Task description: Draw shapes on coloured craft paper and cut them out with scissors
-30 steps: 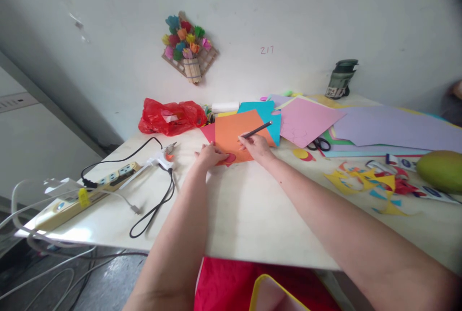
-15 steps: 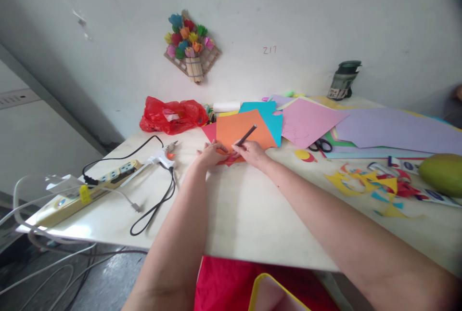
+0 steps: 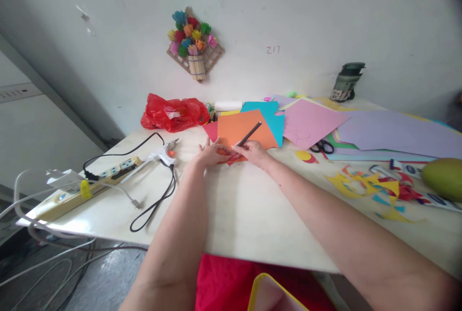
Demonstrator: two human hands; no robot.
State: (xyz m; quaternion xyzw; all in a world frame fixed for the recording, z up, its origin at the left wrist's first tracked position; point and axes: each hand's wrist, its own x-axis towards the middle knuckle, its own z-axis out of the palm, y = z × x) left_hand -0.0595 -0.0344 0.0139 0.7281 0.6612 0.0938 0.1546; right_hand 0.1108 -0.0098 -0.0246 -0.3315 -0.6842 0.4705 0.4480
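My right hand grips a dark pencil, its upper end leaning to the right and its tip low over the lower edge of an orange paper sheet. Beside it, my left hand rests on the sheet's lower left corner with the fingers apart, pressing down. A small red paper piece shows partly under the hands; its outline is mostly hidden. Red paper and blue paper stick out from behind the orange sheet.
To the left lie a glue gun with a looped cord and a power strip. A red plastic bag is at the back. Rightward are pink paper, scissors, paper scraps, a green fruit and a bottle.
The pencil's upper end has tipped slightly to the right and up. Both hands stay at the lower edge of the orange sheet, and the view has shifted a little.
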